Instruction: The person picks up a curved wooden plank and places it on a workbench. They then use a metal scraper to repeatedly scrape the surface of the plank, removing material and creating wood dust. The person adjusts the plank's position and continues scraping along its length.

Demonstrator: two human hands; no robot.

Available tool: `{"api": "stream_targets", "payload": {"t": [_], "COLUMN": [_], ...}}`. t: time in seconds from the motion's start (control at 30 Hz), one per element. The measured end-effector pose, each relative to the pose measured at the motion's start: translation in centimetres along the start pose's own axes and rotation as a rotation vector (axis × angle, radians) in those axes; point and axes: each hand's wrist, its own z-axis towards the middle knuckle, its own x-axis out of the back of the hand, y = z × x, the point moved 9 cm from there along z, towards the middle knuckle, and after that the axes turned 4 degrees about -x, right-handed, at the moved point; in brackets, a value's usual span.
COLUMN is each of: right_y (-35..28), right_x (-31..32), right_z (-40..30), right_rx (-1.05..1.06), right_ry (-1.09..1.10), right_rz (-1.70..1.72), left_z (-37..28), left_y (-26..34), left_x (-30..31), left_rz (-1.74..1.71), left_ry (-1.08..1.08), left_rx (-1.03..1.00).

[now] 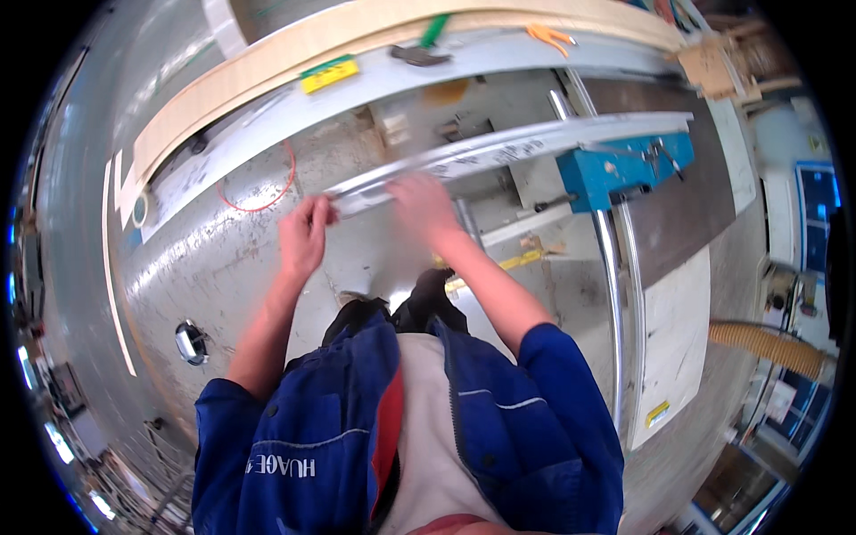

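A long metal rail [495,150] with dark marks along its face runs across in front of me, rising to the right. At its near left end, my left hand [304,234] has its fingers curled around the tip. My right hand [428,207] is blurred by motion and lies over the rail's lower edge, a short way right of the left one. Whether its fingers grip the rail is unclear. Under the rail's right part sits a blue metal housing [588,177] with a dark lever and clamp handles.
Beyond the rail, a long bench [254,127] carries pale wooden boards [221,87], a hammer [424,50] with a green handle, an orange-handled tool [552,37], a yellow-green box [329,73] and a tape roll [139,210]. An orange cord [291,174] lies on the floor. A ribbed hose [769,344] is at right.
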Motion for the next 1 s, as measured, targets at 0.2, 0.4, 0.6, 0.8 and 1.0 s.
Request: {"api": "stream_targets", "payload": {"t": [0.2,0.4,0.6,0.8,1.0], "right_y": [-3.1,-16.6,-38.6,-51.1,-64.5], "right_x": [1.0,-9.8,-27.0,-36.3,-47.8], "right_z": [0.8,0.8,2.4,3.9,8.4], "right_rx": [0.013,-0.505,-0.59,-1.002,-0.851], "right_ry": [-0.007,-0.237,-0.886,-1.53,-1.872], "right_rz": [-0.084,0.589,1.316,1.709,1.498], "left_z": [-14.5,-20.6,-22.6,-25.0,-30.2], "left_y": [-14.0,-18.0,-21.5,-25.6,-35.6], "left_x": [6.8,16.9,27.6,40.1,53.9], "left_rz": [-0.392,-0.397,-1.101,-0.958,-1.148], "left_ry": [0.054,-0.011,0.275,0.435,0.894], "left_rx": [0.313,0.366,0.239,0.151,0.286]}}
